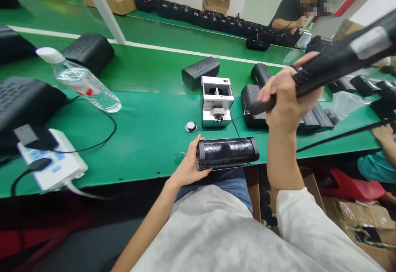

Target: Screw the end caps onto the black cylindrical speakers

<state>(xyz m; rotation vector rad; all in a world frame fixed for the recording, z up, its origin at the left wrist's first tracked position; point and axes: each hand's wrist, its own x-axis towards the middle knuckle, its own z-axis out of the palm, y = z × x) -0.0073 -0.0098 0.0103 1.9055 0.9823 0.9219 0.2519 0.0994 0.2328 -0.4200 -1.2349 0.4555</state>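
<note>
My left hand (pixel 190 162) grips the left end of a black cylindrical speaker (pixel 227 152) with a mesh grille, held lying sideways at the front edge of the green table (pixel 148 140). My right hand (pixel 286 99) is raised above it and closed round a black electric screwdriver (pixel 337 59), which slants up toward the top right. A small white box-shaped machine (pixel 216 101) stands on the table just behind the speaker. A little round metal part (pixel 191 127) lies to its left.
A plastic water bottle (pixel 82 82) lies at left, near a white power strip (pixel 51 158) with cables. Several black speakers (pixel 200 72) sit on the green belt. A person (pixel 293 10) sits at the far right; another person's hand (pixel 383 134) shows at right.
</note>
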